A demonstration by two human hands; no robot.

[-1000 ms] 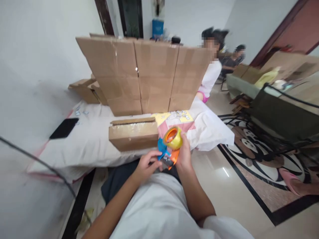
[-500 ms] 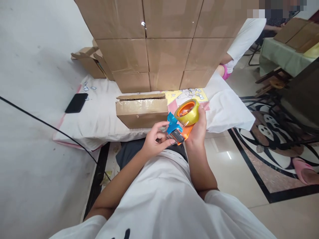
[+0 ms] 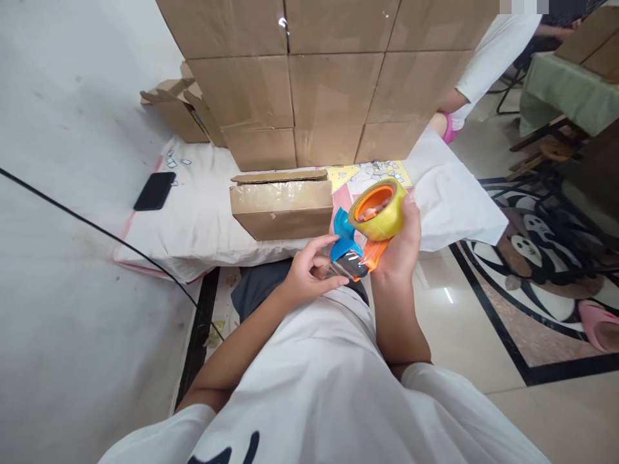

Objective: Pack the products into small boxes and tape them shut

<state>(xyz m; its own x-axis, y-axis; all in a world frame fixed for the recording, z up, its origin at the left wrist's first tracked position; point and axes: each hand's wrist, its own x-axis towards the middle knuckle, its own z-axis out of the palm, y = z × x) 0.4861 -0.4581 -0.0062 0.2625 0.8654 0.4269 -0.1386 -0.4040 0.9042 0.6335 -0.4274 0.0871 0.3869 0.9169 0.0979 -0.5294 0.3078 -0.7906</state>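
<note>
My right hand (image 3: 401, 245) grips an orange tape dispenser (image 3: 378, 252) carrying a wide roll of yellowish clear tape (image 3: 391, 222). Some of its fingers show through the orange hub. The dispenser's blue flap (image 3: 345, 245) and black end piece (image 3: 354, 264) point toward my left hand (image 3: 309, 270). That hand is curled, thumb and fingers closed at the clear loose end of the tape beside the black piece; the exact grip is partly hidden. Just beyond my hands, a cardboard box (image 3: 283, 216) lies on the cloth-covered table, its top flap slightly raised.
Stacked cardboard boxes (image 3: 333, 84) form a wall at the back of the table (image 3: 193, 225). An opened carton (image 3: 181, 109) stands behind left, and a black phone (image 3: 155, 191) lies near the left edge. Another person's sleeve (image 3: 498, 58) shows behind the stack. A dark cable (image 3: 97, 222) crosses at left.
The view has shifted slightly, so the scene sits higher and further right. My right hand and the dispenser have moved a little right, slightly away from my left hand.
</note>
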